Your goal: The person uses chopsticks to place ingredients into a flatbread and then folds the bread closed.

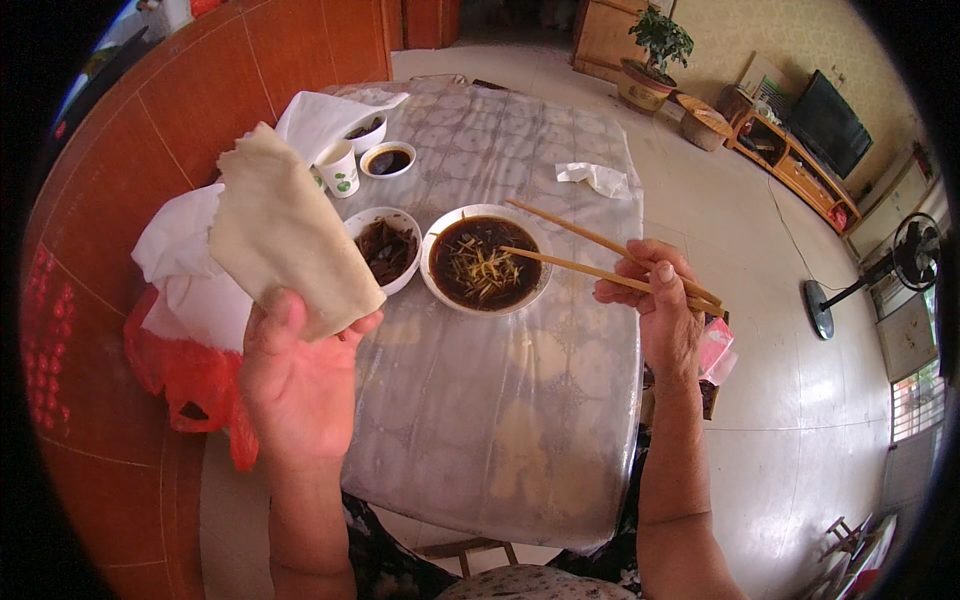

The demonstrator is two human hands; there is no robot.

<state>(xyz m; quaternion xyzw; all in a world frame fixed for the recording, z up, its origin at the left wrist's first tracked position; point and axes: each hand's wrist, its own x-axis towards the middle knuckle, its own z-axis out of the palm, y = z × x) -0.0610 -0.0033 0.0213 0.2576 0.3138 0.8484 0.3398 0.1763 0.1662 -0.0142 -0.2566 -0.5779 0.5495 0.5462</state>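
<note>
My left hand (304, 375) holds up a flat, pale piece of flatbread (289, 240) with a ragged edge, above the left side of the table. In my right hand (660, 300) is a pair of wooden chopsticks (592, 274), tips apart over the right part of a white bowl (433, 279). That bowl holds dark brown liquid with pale yellow-green shreds (484, 270). Beside it, partly behind the flatbread, stands a white bowl of dark brown pieces (386, 251). Farther back are a small bowl of dark sauce (388, 160) and a paper cup (340, 169).
Plastic film covers the table (480, 420). White cloth (187, 247) and a red plastic bag (195, 390) lie at the left. Another bowl (367, 135) sits partly under white material. A crumpled tissue (596, 180) lies at the back right. A standing fan (821, 307) is on the floor.
</note>
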